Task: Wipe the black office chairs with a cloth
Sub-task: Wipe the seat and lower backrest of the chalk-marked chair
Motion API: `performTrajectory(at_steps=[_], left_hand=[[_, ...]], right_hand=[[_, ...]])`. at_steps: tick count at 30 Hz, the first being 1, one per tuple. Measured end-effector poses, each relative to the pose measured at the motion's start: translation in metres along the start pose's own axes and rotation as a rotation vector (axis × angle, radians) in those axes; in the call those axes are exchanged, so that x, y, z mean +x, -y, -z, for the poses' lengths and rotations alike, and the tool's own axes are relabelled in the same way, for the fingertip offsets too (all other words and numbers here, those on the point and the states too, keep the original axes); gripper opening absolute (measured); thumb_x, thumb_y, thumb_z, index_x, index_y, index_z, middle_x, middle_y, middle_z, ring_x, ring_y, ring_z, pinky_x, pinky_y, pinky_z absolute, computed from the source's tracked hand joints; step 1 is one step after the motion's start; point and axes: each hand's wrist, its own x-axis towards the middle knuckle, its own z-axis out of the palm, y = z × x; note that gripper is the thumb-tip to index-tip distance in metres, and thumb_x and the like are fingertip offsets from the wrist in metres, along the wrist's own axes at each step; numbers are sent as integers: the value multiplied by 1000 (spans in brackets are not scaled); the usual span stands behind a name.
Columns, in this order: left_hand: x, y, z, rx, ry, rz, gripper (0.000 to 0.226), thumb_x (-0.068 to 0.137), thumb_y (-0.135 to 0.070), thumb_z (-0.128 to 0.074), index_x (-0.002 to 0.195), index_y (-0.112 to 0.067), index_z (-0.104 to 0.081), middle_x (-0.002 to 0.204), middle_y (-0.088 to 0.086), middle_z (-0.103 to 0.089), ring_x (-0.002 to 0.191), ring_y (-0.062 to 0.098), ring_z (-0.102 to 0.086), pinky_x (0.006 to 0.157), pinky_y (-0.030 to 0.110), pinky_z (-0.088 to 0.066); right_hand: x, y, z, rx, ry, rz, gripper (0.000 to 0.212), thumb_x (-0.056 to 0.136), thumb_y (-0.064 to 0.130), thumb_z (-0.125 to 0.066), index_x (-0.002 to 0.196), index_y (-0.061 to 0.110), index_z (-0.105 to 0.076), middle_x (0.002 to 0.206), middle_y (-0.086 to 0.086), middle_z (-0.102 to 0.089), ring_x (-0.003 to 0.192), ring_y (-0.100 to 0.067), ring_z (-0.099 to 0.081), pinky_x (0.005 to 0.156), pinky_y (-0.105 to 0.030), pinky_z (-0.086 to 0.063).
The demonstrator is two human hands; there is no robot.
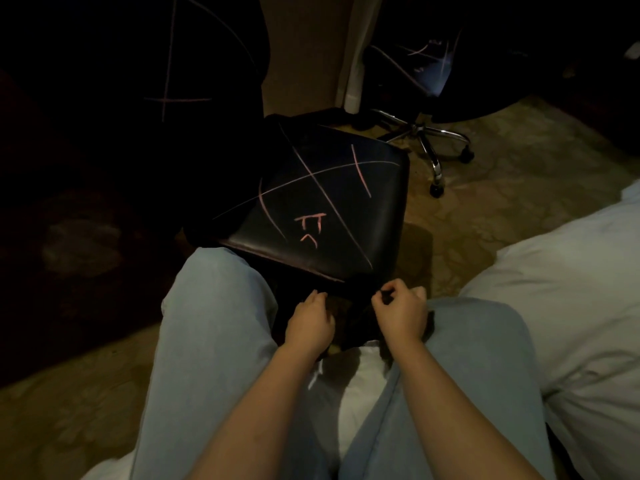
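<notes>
Two bare forearms reach forward over legs in light blue jeans (214,323). The person sits on white bedding (571,289), which bulks up on the right. Both hands meet in the gap between the knees.

The left hand (310,322) has its fingers bent downward, the tips sunk into dark material. In this dim light I cannot tell whether it grips. The right hand (401,313) is curled, with thumb and forefinger pinched together on a dark edge. Between and beneath the two hands lies a dark cloth (362,322), bunched, its outline lost in the shadow.

Just beyond the hands, and a little above them, is the front edge of the near chair seat (322,202). The seat is black and shiny, turned so that one corner points toward the left knee, which touches or nearly touches it. Long pink chalk lines (332,188) cross the seat, and a small pink scribble sits near its front edge. The cloth is off the seat, below its front edge.

At the seat's far left rises a black backrest (194,81), also lined in pink. A patterned carpet (519,161) lies under everything. Farther right stands a second black chair (433,64), faintly marked, on a chrome star base (426,136) with castors, well apart from the hands.
</notes>
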Motion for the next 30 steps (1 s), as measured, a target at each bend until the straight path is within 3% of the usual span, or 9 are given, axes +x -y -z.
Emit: performTrajectory(at_steps=[5, 10, 14, 20, 25, 28, 30], left_hand=[[-2, 5, 2, 11, -1, 28, 52, 96, -19, -45, 147, -12, -36, 156, 9, -28, 139, 28, -33, 112, 40, -33], [0, 9, 6, 27, -16, 39, 52, 96, -22, -45, 146, -12, -38, 155, 9, -30, 137, 29, -36, 110, 41, -34], [-1, 10, 5, 28, -10, 43, 51, 96, -21, -43, 146, -13, -36, 156, 7, -29, 138, 27, -35, 110, 40, -34], [1, 8, 3, 16, 3, 31, 51, 97, -22, -43, 147, -13, -35, 157, 7, -27, 140, 27, -32, 112, 41, -32], [2, 3, 1, 3, 9, 21, 51, 98, -20, -42, 147, -13, -34, 157, 6, -26, 140, 27, -31, 113, 40, -31], [3, 1, -1, 7, 10, 13, 51, 98, -19, -43, 147, -13, -35, 157, 6, -27, 139, 28, -33, 112, 41, -33], [2, 1, -1, 11, 13, 11, 51, 97, -19, -44, 147, -12, -35, 156, 7, -27, 138, 28, -34, 111, 41, -33]], right_hand=[[-3, 22, -22, 50, 112, 71, 27, 83, 30, -73, 106, 21, -62, 108, -8, -57, 99, -25, -57, 80, -34, -50], [-6, 40, -35, -16, 195, 215, 41, 87, 18, -65, 127, 18, -56, 121, -5, -56, 124, -22, -42, 101, -34, -42], [-8, 40, -41, -27, 175, 264, 40, 90, 8, -59, 130, 16, -60, 122, -4, -48, 117, -21, -42, 97, -31, -43], [-1, 23, -29, 45, 96, 140, 40, 92, 7, -58, 132, 12, -56, 121, -6, -54, 116, -23, -50, 96, -32, -43], [6, -6, -16, 116, 69, 21, 23, 88, 4, -63, 110, 10, -58, 116, -11, -55, 104, -27, -57, 85, -34, -48], [11, -12, -15, 126, 65, 6, 22, 89, 5, -63, 112, 7, -63, 119, -12, -53, 101, -27, -57, 83, -27, -43], [11, -7, -18, 139, 59, 11, 23, 90, 5, -62, 113, 6, -65, 119, -13, -55, 104, -28, -57, 88, -31, -45]])
